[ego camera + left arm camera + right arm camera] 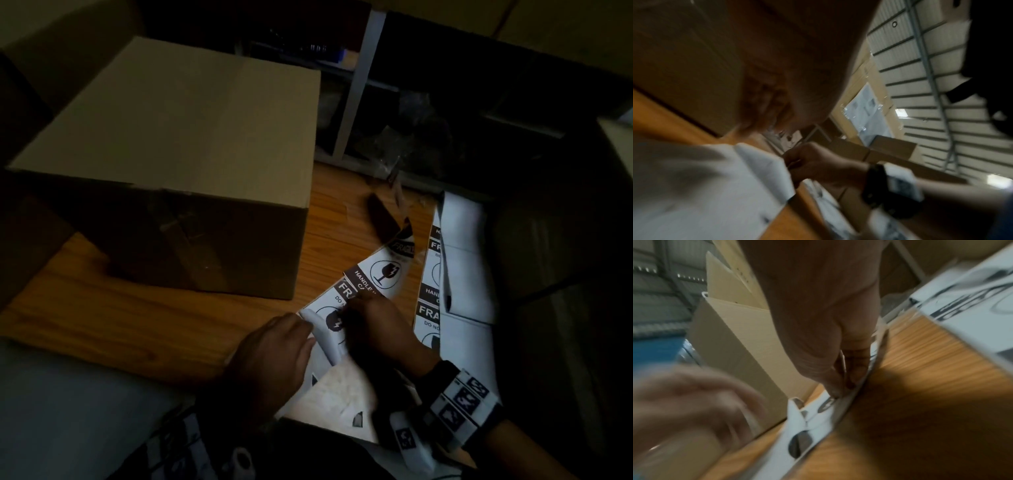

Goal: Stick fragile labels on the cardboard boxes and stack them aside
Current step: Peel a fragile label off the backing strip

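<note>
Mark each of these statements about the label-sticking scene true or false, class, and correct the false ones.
1. Both hands are working on the strip of fragile labels. True: the left hand and right hand both hold it.
2. The cardboard box is open at the top. False: its flaps are closed.
3. A fragile label is already stuck on the box's top. False: the top is bare.
4. The box stands on a wooden table. True.
5. More labels lie to the right of the hands. True.
</note>
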Motion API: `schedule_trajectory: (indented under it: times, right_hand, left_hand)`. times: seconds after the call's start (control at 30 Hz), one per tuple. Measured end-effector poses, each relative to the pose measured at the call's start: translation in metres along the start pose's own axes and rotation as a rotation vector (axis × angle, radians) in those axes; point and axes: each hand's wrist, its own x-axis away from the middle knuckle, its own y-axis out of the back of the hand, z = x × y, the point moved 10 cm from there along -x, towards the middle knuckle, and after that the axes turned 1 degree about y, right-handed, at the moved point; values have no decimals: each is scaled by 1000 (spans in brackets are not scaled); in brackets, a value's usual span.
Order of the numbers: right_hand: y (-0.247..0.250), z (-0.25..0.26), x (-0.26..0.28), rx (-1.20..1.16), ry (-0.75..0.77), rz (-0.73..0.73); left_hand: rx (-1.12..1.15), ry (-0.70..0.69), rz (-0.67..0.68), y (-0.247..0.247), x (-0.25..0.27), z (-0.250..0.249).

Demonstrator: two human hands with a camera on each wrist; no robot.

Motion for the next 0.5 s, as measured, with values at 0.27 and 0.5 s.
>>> schedule_trajectory:
  times: [0.27,0.5]
  right_hand:
    - [-2,17,-1,-251,-117,-21]
    - [-17,30,-9,-224,-259,-35]
  left_hand:
    - [-236,292,143,-58,15,34]
    - [-247,320,77,-62,28,37]
